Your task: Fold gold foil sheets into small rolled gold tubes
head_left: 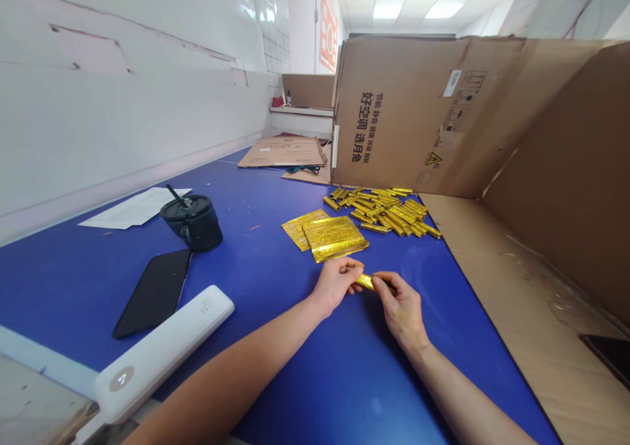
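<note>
Between my two hands is a small roll of shiny gold foil point(365, 281), held near the blue table top. My left hand point(339, 282) pinches its left end, and my right hand point(399, 300) grips the right end, hiding much of that side. Just beyond the hands lie flat gold foil sheets point(337, 238), one stack overlapping another sheet at its left. A loose pile of similar gold rolls point(384, 210) is spread behind them, by the cardboard.
A large cardboard box point(403, 117) walls off the back and right of the blue table point(266, 248). On the left are a dark lidded mug point(199, 225), a black phone point(155, 292), a long white device point(167, 346) and white paper point(132, 209). Flat cardboard point(283, 151) lies at the back.
</note>
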Demonstrator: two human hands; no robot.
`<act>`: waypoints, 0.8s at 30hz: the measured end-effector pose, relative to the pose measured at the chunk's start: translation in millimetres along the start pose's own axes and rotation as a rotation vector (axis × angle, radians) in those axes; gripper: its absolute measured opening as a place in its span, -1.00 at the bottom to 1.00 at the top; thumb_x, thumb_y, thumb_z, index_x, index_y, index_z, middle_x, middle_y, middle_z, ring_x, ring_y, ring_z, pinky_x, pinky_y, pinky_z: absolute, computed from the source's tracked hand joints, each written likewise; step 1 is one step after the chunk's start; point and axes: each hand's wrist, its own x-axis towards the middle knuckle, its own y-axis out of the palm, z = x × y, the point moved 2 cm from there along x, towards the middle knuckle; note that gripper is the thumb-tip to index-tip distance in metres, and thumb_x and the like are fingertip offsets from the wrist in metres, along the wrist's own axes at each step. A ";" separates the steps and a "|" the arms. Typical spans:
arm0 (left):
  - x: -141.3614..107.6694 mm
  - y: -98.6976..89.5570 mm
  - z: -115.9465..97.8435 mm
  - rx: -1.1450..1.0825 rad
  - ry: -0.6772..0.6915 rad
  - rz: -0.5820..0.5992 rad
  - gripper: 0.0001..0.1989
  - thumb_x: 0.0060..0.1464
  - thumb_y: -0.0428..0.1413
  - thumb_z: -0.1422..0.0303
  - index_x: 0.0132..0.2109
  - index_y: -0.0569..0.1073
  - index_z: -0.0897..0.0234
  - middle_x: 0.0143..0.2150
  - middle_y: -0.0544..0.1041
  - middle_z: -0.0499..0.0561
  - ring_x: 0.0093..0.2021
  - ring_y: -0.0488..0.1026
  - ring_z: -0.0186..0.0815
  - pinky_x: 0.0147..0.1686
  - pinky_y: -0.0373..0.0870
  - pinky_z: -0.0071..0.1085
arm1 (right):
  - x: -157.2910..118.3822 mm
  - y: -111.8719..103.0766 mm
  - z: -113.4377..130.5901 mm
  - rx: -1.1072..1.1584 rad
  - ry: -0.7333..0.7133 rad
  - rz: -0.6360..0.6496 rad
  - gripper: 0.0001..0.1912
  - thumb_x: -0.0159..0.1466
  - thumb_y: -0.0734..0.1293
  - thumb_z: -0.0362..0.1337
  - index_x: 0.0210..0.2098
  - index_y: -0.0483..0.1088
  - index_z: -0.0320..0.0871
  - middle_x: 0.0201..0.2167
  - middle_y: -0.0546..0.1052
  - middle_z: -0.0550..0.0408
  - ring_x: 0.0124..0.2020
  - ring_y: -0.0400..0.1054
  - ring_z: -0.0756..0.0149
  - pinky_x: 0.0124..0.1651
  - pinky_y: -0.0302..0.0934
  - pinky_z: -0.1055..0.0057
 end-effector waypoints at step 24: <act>2.5 -4.1 0.8 -0.057 0.022 -0.010 -0.90 -0.10 0.10 0.41 -0.42 0.42 0.40 -0.63 0.39 -0.07 -0.65 0.32 -0.48 -0.64 0.22 -0.58 | 2.5 -1.5 2.3 0.072 0.069 0.016 -0.73 0.07 0.25 -0.12 -0.39 0.41 -0.19 -0.62 0.44 0.12 -0.59 0.28 0.33 -0.50 0.18 0.42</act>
